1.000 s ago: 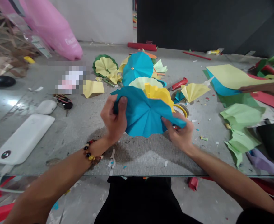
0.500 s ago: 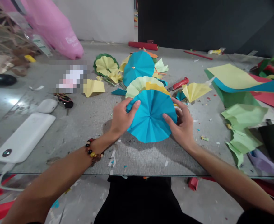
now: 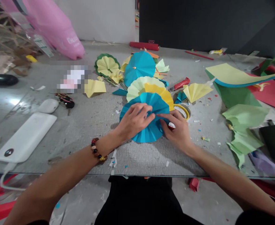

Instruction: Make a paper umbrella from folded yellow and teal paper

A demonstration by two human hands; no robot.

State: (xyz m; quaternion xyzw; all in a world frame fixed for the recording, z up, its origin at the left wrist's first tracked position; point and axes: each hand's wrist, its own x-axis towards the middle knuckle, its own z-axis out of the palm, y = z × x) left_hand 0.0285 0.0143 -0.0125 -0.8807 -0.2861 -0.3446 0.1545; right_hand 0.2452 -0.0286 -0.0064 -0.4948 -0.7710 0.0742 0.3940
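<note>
Fingers of left hand (image 3: pixel 134 121) bent over blue pleated disc (image 3: pixel 149 136), tips slightly apart near its centre. Right hand (image 3: pixel 179 132): thumb and index apart, at its right side. No pinch visible; underside hidden. Disc sits at the near part of counter (image 3: pixel 139 162), in front of yellow pleated disc (image 3: pixel 163 93) and pale green pleated disc (image 3: pixel 137 86). Can't tell if it lies fully flat.

Handling, my read: light pressure, centre outward. Steady with left, set folds with right, spacing kept even. Don't drag across the creases; the crowded middle likely buckles or tears first.

Material looks like matte coloured paper, thin. Folds radiate from the middle, rim gently wavy. Yellow and green ones have scalloped rims.
</note>
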